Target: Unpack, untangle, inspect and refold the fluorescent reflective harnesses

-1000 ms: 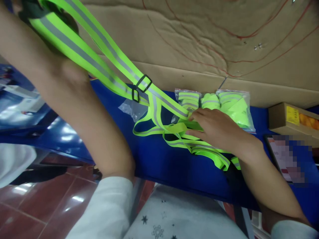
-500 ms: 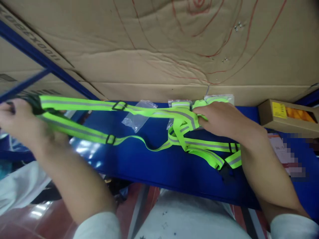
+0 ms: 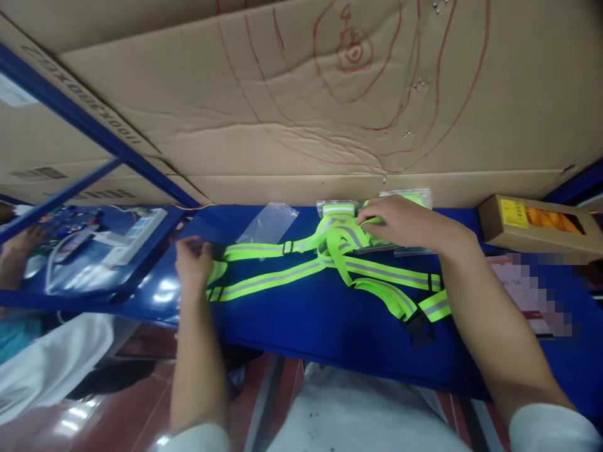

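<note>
A neon-green reflective strap harness (image 3: 301,267) lies stretched across the blue table (image 3: 330,326). My left hand (image 3: 193,263) is closed on its left end, where a dark patch shows. Over the bunched straps in the middle rests my right hand (image 3: 400,223), fingers curled and pinching the green webbing. Black buckles sit along the straps, and a black clip hangs at the lower right end (image 3: 419,326).
Bagged green harnesses (image 3: 336,208) and an empty clear bag (image 3: 268,223) lie by a cardboard wall (image 3: 306,94) at the back. A cardboard box (image 3: 537,226) and papers (image 3: 527,282) sit at right. Another person's hand (image 3: 23,242) shows at far left.
My left hand has come in from the far left and lowered the strap end onto the table. The harness now lies flatter and shorter; my right hand stayed on the middle bunch.
</note>
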Motion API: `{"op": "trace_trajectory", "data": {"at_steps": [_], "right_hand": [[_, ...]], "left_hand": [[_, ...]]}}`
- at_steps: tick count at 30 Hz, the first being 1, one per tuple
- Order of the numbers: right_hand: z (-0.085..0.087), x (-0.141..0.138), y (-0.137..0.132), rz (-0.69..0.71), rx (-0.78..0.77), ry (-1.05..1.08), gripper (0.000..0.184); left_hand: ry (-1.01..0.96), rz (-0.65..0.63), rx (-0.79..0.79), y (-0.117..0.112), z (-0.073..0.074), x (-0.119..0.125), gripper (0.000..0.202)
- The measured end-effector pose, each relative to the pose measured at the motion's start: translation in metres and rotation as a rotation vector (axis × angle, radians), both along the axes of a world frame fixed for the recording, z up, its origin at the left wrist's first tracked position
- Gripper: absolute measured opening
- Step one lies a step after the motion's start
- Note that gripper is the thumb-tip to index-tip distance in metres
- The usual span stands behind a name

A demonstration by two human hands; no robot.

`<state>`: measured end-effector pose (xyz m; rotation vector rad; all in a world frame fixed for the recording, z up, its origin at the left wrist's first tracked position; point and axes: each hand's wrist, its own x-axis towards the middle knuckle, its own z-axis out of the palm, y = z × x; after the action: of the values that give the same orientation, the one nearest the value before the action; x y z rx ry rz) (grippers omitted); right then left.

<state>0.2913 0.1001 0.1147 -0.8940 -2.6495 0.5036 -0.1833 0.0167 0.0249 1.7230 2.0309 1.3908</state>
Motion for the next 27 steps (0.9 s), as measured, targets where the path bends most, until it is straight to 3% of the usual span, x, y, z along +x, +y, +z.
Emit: {"op": "trace_trajectory", "data": {"at_steps": [2, 4, 5, 7, 8, 9, 11, 14, 17, 20, 23, 27], "right_hand": [[0.000, -0.002, 0.000, 0.008, 0.007, 0.026, 0.022], [0.001, -0.007, -0.002, 0.007, 0.033, 0.079, 0.023], [0.002, -0.010, -0.003, 0.013, 0.042, 0.115, 0.024], [0.004, -0.017, -0.007, 0.051, 0.038, 0.194, 0.024], [0.005, -0.021, -0.009, 0.074, 0.029, 0.236, 0.024], [0.007, -0.024, -0.012, 0.089, 0.023, 0.279, 0.023], [0.011, -0.027, -0.017, 0.084, 0.033, 0.372, 0.022], [0.018, -0.026, -0.021, -0.002, 0.050, 0.511, 0.023], [0.023, -0.022, -0.023, -0.135, 0.023, 0.615, 0.037], [0.025, -0.023, -0.024, -0.216, -0.009, 0.686, 0.039], [0.027, -0.026, -0.026, -0.101, -0.153, 0.757, 0.049], [0.032, -0.026, -0.032, 0.049, -0.402, 0.802, 0.068]], "left_hand": [[0.069, 0.089, 0.061, -0.003, 0.003, 0.028, 0.027], [0.116, 0.054, 0.077, -0.007, 0.011, 0.071, 0.031], [0.128, -0.049, 0.053, -0.009, 0.017, 0.096, 0.037], [0.164, -0.401, -0.002, -0.011, 0.033, 0.146, 0.053], [0.205, -0.518, -0.019, -0.010, 0.042, 0.169, 0.062], [0.250, -0.593, -0.045, -0.008, 0.050, 0.189, 0.069], [0.250, -0.555, -0.070, -0.001, 0.066, 0.215, 0.060], [0.052, -0.556, -0.005, 0.012, 0.082, 0.225, 0.028], [-0.290, -0.631, 0.068, 0.020, 0.094, 0.220, 0.029], [-0.590, -0.712, -0.004, 0.020, 0.107, 0.219, 0.033], [-0.748, -0.827, -0.038, 0.021, 0.121, 0.225, 0.042], [-0.729, -0.884, -0.018, 0.029, 0.137, 0.236, 0.043]]}}
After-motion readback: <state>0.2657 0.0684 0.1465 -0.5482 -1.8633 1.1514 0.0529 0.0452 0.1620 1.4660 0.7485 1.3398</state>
